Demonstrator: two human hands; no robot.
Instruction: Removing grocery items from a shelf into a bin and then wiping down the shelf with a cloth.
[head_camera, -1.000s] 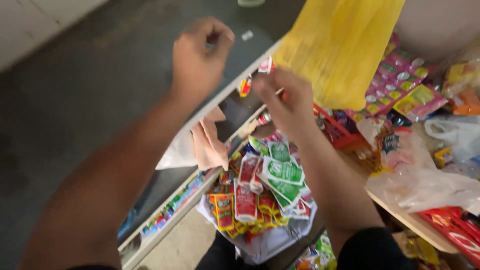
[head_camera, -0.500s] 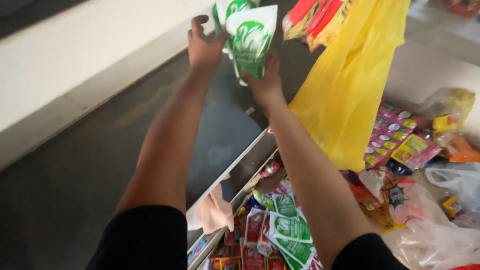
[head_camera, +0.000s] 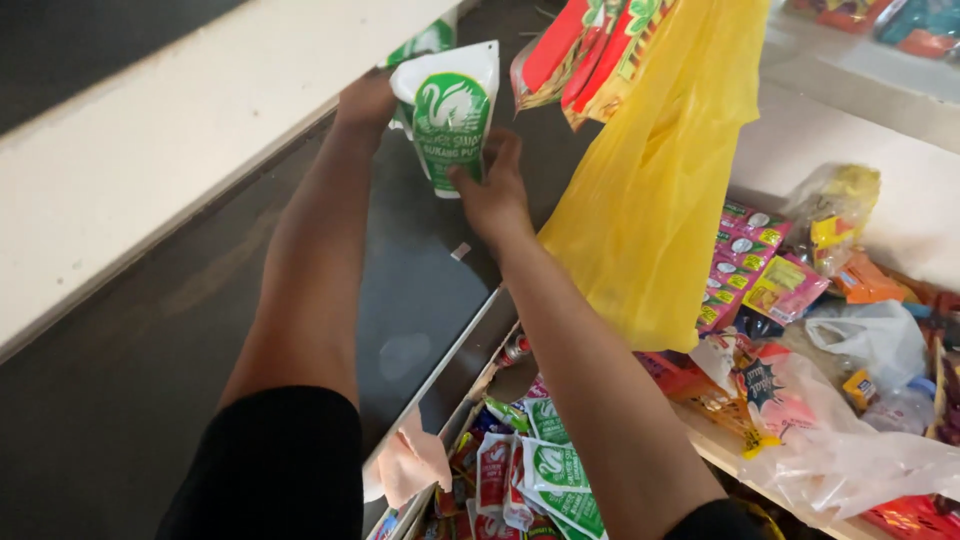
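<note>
Hands work overhead — the right hand (head_camera: 492, 195) grips a green-and-white pouch (head_camera: 450, 110) hanging up high, while the left hand (head_camera: 365, 100) closes on the one behind. More such pouches (head_camera: 545, 480) lie in the bin below, unhung.

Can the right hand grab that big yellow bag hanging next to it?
Probably yes. The right hand is on the green and white pouch, and the yellow bag hangs just beside it with nothing between them. But it would likely have to let go of the pouch first.
</note>
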